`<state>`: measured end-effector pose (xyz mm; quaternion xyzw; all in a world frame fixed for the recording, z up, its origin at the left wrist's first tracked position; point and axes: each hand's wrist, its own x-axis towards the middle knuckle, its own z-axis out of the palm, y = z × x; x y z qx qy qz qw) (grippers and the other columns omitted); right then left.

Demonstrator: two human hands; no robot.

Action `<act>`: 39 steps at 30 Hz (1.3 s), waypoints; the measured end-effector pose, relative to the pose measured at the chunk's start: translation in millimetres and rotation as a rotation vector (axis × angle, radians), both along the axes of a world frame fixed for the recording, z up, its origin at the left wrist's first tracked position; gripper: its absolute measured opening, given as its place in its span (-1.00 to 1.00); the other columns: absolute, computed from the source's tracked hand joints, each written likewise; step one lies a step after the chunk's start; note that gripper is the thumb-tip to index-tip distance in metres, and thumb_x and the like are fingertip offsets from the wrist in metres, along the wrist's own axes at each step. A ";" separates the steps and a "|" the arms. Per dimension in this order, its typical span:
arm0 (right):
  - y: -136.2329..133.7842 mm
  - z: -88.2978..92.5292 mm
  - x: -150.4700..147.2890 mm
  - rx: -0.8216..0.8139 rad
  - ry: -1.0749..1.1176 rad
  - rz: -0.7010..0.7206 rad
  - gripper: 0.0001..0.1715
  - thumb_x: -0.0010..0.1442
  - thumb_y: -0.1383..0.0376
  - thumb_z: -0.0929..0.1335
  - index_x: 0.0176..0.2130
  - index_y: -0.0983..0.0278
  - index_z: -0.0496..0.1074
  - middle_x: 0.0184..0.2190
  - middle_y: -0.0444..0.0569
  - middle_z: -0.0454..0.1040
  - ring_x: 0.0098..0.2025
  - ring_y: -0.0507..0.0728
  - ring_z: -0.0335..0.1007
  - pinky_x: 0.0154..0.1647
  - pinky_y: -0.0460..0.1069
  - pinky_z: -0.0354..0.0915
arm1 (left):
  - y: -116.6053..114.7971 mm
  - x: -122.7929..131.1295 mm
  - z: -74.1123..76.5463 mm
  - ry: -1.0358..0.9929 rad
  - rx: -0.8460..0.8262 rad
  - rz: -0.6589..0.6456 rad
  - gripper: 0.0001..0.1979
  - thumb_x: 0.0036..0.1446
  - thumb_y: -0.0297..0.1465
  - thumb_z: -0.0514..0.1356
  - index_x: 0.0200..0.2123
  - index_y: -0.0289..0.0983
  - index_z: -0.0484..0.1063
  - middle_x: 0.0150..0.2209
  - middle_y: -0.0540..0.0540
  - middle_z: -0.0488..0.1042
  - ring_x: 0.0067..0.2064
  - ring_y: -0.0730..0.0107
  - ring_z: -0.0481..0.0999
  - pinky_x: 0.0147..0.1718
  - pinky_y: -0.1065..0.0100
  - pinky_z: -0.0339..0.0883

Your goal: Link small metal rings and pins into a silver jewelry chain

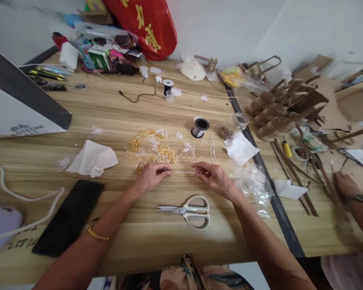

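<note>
Between my two hands a thin, pale beaded strand (184,172) is stretched level just above the wooden table. My left hand (155,174) pinches its left end between thumb and fingers. The other end sits in the fingertips of my right hand (211,176). Gold and silver jewelry findings (165,155) lie in loose heaps just beyond my left hand. White-handled scissors (193,211) rest in front of me, blades pointing left. Past my right hand lies a second pale strand (212,149), near a spool of thin wire or thread (200,127).
A black phone (69,217) and a crumpled white cloth (92,158) lie at left. Clear plastic bags (254,185) and white paper (241,148) are at right. Small woven baskets (278,108) crowd the far right, where another person's hand (346,184) rests.
</note>
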<state>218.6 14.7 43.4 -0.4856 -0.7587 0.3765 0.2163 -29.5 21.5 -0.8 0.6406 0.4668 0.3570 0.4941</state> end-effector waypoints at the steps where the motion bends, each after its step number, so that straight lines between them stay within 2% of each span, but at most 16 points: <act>1: -0.4 0.3 2.4 0.007 -0.012 -0.005 -0.72 0.18 0.28 0.29 -0.10 0.31 0.41 -0.41 -0.08 0.44 -0.44 0.00 0.32 -0.43 -0.11 0.22 | -0.1 0.0 -0.5 -0.003 0.007 -0.002 -0.88 -0.02 -0.36 0.26 -0.38 -0.27 0.55 -0.46 -0.08 0.58 -0.41 0.33 0.54 -0.37 0.38 0.38; 10: 1.3 -4.9 25.0 0.061 -0.134 0.026 -0.78 0.15 0.33 0.30 -0.18 0.30 0.44 -0.36 -0.04 0.49 -0.42 0.02 0.35 -0.40 -0.09 0.25 | 0.7 -0.5 -0.1 -0.111 -0.047 0.017 -0.84 -0.03 -0.40 0.26 -0.31 -0.29 0.54 -0.42 -0.10 0.60 -0.34 0.28 0.59 -0.30 0.32 0.45; 18: 4.1 -2.0 38.2 -0.002 -0.194 0.057 -0.84 0.14 0.35 0.31 -0.24 0.31 0.45 -0.41 -0.07 0.47 -0.44 0.02 0.31 -0.41 -0.11 0.19 | 3.6 -6.4 1.1 -0.054 -0.036 0.027 -0.83 -0.01 -0.38 0.26 -0.30 -0.29 0.53 -0.37 -0.13 0.61 -0.38 0.33 0.58 -0.33 0.35 0.44; 22: 4.9 -1.7 43.1 -0.012 -0.219 0.056 -0.83 0.16 0.34 0.31 -0.23 0.31 0.46 -0.41 -0.06 0.48 -0.43 0.03 0.32 -0.40 -0.10 0.19 | 5.6 -10.7 5.1 0.006 0.013 0.008 -0.86 -0.04 -0.36 0.28 -0.37 -0.28 0.55 -0.43 -0.10 0.59 -0.42 0.35 0.55 -0.41 0.40 0.41; 26: 3.3 -3.5 44.0 -0.004 -0.215 0.077 -0.83 0.18 0.33 0.30 -0.23 0.32 0.46 -0.36 -0.03 0.49 -0.39 0.05 0.35 -0.36 -0.09 0.21 | 7.1 -17.5 12.1 0.051 -0.028 -0.053 -0.86 -0.05 -0.34 0.27 -0.41 -0.29 0.54 -0.46 -0.11 0.58 -0.46 0.36 0.53 -0.47 0.41 0.39; 33: -1.6 -0.5 47.6 0.004 -0.260 0.107 -0.81 0.23 0.30 0.26 -0.26 0.30 0.45 -0.32 -0.02 0.52 -0.34 0.08 0.41 -0.33 -0.08 0.22 | 9.2 -28.7 26.5 0.190 -0.155 -0.227 -0.80 0.01 -0.28 0.21 -0.38 -0.30 0.49 -0.38 -0.09 0.57 -0.33 0.35 0.53 -0.32 0.38 0.37; 39: -5.8 0.1 50.5 0.019 -0.354 0.085 -0.80 0.25 0.26 0.26 -0.29 0.26 0.44 -0.40 -0.06 0.51 -0.40 0.06 0.39 -0.38 -0.10 0.16 | 11.4 -38.8 25.8 0.334 -0.201 -0.347 -0.79 0.06 -0.25 0.16 -0.36 -0.29 0.45 -0.48 -0.04 0.54 -0.43 0.40 0.48 -0.42 0.43 0.27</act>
